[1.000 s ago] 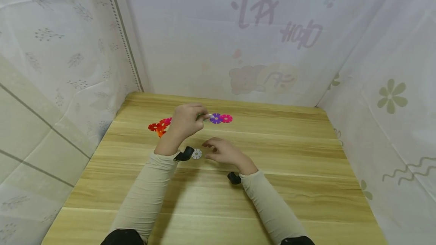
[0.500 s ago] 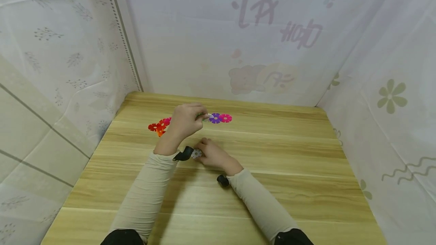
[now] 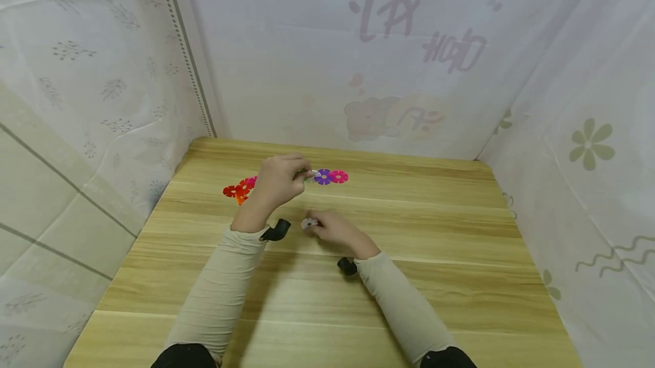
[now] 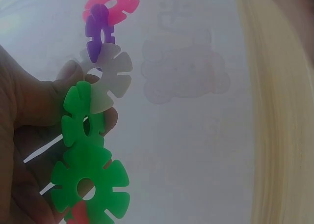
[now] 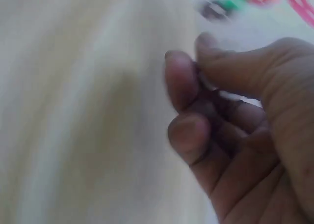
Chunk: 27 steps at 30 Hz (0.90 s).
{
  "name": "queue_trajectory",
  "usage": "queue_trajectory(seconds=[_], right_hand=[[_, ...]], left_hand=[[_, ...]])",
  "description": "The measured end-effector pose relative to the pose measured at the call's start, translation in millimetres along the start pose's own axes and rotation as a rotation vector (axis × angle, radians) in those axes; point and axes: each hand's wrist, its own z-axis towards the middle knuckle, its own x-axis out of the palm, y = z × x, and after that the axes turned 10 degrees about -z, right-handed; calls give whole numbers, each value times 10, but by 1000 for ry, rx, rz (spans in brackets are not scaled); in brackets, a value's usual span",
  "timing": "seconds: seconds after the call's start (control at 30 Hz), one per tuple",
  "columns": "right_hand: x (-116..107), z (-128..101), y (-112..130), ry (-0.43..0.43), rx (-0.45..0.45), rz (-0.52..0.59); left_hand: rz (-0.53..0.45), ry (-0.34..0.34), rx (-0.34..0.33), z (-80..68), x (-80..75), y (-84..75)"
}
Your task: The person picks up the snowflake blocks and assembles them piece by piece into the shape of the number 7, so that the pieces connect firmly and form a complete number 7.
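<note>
Left wrist view, close range. The left hand (image 4: pixel 24 135) fills the lower left of the frame, thumb and fingers curled round a chain of interlocked flower-shaped plastic discs. Running up from the bottom edge: a red disc (image 4: pixel 78 215), mostly cut off; a large green disc (image 4: pixel 91 187); a second green disc (image 4: pixel 83 116) slotted into it; a white disc (image 4: pixel 110 76), pressed under the thumb (image 4: pixel 59 91); a purple disc (image 4: pixel 99 30); and a pink disc (image 4: pixel 115 3) at the top. Each disc touches the next. Behind hangs a pale curtain (image 4: pixel 196 150) bearing a faint bear print (image 4: pixel 184 62). A wooden tabletop (image 4: pixel 279 111) runs down the right side.
</note>
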Motion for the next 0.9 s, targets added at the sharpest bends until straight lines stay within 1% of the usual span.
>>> queue_trajectory(seconds=[0.03, 0.1, 0.2, 0.27, 0.33, 0.43, 0.5, 0.57, 0.67, 0.9], right_hand=[[-77, -60, -47, -27, 10, 48], [-273, -189, -111, -108, 19, 125], [-586, -387, -160, -257, 10, 156], [-765, -497, -154, -361, 3, 122], [-887, -561, -147, -473, -36, 77], [-979, -573, -122, -622, -119, -6], [-1004, -545, -100, -691, -188, -54], [-1017, -520, -75, -727, -227, -95], [-1018, -502, -50, -749, -245, -119], [-1017, -496, -51, -743, -245, -151]], left_hand=[[-1, 4, -4, 0, 1, 0], [-1, 12, -16, -1, -4, -2], [-5, 22, -33, -1, -13, -3], [-6, 26, -41, -1, -21, -2], [-10, 27, -45, -2, -24, -1], [-11, 34, -51, -5, -30, -5], [-5, 41, -52, -6, -34, -8], [1, 46, -52, -5, -37, -12], [3, 50, -48, -4, -41, -18], [-28, 37, -61, -5, -50, -11]])
